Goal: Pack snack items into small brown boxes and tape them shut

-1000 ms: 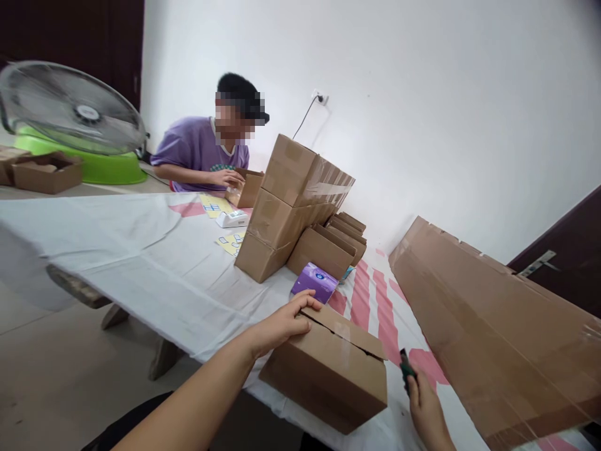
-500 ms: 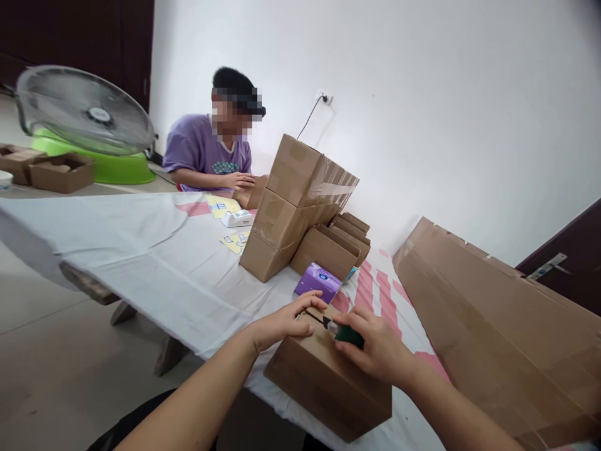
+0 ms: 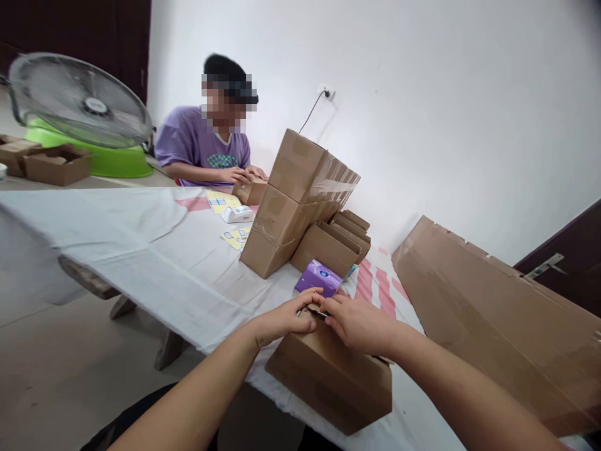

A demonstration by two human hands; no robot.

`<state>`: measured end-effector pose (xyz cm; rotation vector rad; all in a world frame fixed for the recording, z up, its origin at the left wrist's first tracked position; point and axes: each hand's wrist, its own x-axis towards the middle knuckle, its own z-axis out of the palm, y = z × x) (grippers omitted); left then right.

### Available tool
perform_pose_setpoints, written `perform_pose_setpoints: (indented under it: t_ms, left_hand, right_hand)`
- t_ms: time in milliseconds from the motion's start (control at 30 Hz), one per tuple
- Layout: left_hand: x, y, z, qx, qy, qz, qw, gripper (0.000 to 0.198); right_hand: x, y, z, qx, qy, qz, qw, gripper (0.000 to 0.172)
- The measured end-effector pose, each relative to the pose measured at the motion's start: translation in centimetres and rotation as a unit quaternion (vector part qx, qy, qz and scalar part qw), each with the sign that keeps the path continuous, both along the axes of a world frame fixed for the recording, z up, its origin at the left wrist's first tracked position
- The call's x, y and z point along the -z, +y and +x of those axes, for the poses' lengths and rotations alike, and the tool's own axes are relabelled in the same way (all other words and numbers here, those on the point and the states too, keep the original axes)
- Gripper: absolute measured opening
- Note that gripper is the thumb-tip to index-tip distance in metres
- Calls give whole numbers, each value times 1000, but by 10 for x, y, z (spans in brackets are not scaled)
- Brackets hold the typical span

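A closed brown cardboard box [image 3: 328, 379] sits at the near edge of the table. My left hand [image 3: 286, 318] grips its far left end, thumb on the top and fingers curved along the far edge. My right hand [image 3: 361, 324] is closed over the top, its fingertips close to my left fingers. It holds a utility knife [image 3: 320, 314], of which only a dark, narrow front part shows; the green handle seen earlier is hidden under the hand. A purple packet [image 3: 319, 279] lies just beyond the box.
Stacked cardboard boxes [image 3: 282, 219] stand mid-table, with open boxes [image 3: 323, 249] beside them. Large cardboard sheets [image 3: 488, 319] lean at the right. Across the table a person [image 3: 201, 147] handles a small box [image 3: 253, 191]. A fan [image 3: 79, 100] lies tilted at the left.
My right hand has slid forward and left along the box top, closer to my left hand, covering the green handle. My left hand stays in place. The other person's second hand now shows.
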<state>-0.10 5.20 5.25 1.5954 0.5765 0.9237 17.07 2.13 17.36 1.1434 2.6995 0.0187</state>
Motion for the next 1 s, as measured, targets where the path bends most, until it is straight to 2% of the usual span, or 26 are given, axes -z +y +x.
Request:
perform_pose_setpoints:
  t_ms: [67, 200, 433, 600, 833, 1000]
  left_hand:
    - [1, 0, 0, -1, -1, -6, 1000, 52]
    - [2, -2, -1, -3, 2, -19, 1000, 52]
    - [-5, -6, -2, -14, 25, -14, 999, 49]
    - [-5, -6, -3, -15, 34, -7, 999, 47]
    - [-5, -7, -3, -16, 36, -9, 999, 48]
    - [-3, -4, -3, -10, 30, -13, 999, 50]
  right_hand:
    - [-6, -1, 1, 5, -34, 6, 999, 34]
    - [-17, -6, 12, 30, -99, -12, 995, 19]
    - [-22, -18, 34, 84, -118, -31, 989, 14]
    - [-21, -23, 45, 77, -106, -15, 991, 13]
    - [-18, -30, 68, 89, -111, -34, 989, 14]
    - [-27, -41, 95, 168, -56, -76, 981, 16]
